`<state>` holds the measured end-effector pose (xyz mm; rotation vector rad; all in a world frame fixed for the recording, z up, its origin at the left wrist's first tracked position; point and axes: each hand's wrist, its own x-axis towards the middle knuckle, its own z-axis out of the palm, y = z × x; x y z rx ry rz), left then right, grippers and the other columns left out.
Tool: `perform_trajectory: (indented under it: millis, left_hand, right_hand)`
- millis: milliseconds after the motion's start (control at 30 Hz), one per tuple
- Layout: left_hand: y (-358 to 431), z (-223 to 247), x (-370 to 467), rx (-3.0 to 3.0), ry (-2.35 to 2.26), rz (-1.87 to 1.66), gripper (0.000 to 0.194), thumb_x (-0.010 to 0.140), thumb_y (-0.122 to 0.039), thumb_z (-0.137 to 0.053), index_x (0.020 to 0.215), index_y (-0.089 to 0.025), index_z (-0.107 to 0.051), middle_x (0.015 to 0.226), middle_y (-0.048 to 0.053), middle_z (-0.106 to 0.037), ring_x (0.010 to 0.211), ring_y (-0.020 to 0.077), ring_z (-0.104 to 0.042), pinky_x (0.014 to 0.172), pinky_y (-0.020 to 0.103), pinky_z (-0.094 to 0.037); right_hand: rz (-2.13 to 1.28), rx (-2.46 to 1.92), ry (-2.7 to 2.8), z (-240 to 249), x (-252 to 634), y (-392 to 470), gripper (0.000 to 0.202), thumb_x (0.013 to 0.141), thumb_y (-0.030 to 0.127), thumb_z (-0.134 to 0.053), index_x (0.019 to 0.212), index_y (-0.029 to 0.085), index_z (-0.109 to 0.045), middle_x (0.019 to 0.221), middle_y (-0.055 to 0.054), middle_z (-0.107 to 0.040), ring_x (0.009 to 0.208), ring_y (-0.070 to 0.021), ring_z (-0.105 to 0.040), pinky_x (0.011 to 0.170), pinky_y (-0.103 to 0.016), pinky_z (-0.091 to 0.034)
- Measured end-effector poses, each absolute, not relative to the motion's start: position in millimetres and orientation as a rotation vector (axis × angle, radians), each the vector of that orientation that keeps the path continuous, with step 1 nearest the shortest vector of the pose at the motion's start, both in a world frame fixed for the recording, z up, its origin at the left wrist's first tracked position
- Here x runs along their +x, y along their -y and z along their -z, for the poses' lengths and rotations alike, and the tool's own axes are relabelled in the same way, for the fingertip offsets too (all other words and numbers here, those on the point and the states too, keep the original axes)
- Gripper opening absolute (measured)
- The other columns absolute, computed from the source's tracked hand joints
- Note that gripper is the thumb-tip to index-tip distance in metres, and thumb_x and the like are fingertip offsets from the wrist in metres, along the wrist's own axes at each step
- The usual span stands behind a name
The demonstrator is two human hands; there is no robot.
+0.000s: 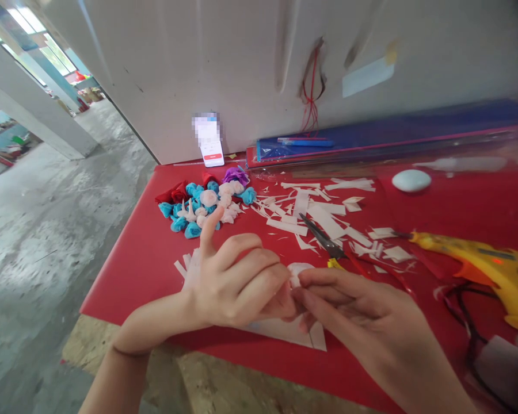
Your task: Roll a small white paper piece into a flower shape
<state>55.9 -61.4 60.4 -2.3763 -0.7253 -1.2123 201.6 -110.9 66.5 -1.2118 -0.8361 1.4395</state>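
Desk [125, 270]: red, white scraps [326, 221] right of centre.
Room: grey floor [112, 149], left.
Plastic wrap [457, 138]: blue sheets [371, 129] inside, upper right.
My left grip [242, 282], right grip [366, 310]: pinching one white piece [299, 268] (partly hidden), lower centre.

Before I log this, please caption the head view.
Left hand and right hand hold a small white piece above a red tabletop with coloured rosettes and scissors.

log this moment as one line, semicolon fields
left hand: at small pale piece; right hand: pinching same piece; scissors: beyond hands; yellow glue gun: picture right; coloured flowers: beyond left hand
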Motion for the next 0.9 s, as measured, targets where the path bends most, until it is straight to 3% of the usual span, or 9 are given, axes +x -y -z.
perform_trajectory:
  millis: [167,367,500,633,900]
  left_hand:
    - [61.3,-58.1,56.3,-2.377,0.728,1.236,0.008,0.065,-0.012,-0.056,0.068,-0.019,-0.052,0.061,-0.004,-0.061,0.067,0.0132,-0.054,0.107,0.048,-0.032]
    - [60.6,-55.2,60.1,-2.377,0.75,1.307,0.007,0.067,-0.012,-0.05,0.067,-0.02,-0.049,0.059,-0.005,-0.06,0.065,0.0136,-0.055,0.105,0.05,-0.033]
    - [60.4,-58.6,62.0,-2.456,0.829,1.377,0.009,0.074,-0.016,-0.045,0.066,-0.02,-0.046,0.057,-0.005,-0.059,0.063,0.0126,-0.056,0.102,0.05,-0.037]
    - [59.0,-62.2,60.2,-2.392,0.734,1.377,0.008,0.074,-0.018,-0.051,0.067,-0.021,-0.048,0.058,-0.005,-0.06,0.062,0.0126,-0.055,0.099,0.048,-0.041]
    - [62.1,-53.1,51.8,-2.265,0.676,1.294,0.003,0.076,-0.027,-0.057,0.078,-0.025,-0.056,0.065,-0.007,-0.059,0.064,0.0126,-0.051,0.106,0.046,-0.032]
  right_hand:
    - [-1.369,-1.184,1.058,-59.2,207.1,108.9,0.002,0.067,0.022,-0.068,0.068,0.024,-0.067,0.053,0.004,-0.069,0.043,-0.0121,-0.065,0.042,-0.014,-0.056]
    - [-1.159,-1.173,1.286,-50.8,214.4,111.7,0.01,0.072,0.018,-0.066,0.078,0.026,-0.067,0.06,0.006,-0.071,0.047,-0.0099,-0.067,0.049,-0.011,-0.056]
    - [-0.944,-1.252,1.41,-52.8,215.8,113.1,0.007,0.073,0.023,-0.066,0.078,0.026,-0.067,0.067,0.006,-0.074,0.049,-0.0109,-0.068,0.052,-0.013,-0.057]
    - [-0.764,-1.311,1.53,-51.6,216.5,113.3,0.007,0.077,0.029,-0.061,0.079,0.027,-0.068,0.064,0.005,-0.073,0.045,-0.0122,-0.066,0.054,-0.018,-0.058]
    - [-0.51,-1.361,1.687,-49.7,222.1,120.0,0.017,0.082,0.033,-0.054,0.085,0.027,-0.07,0.062,0.005,-0.072,0.051,-0.0148,-0.069,0.045,-0.019,-0.055]
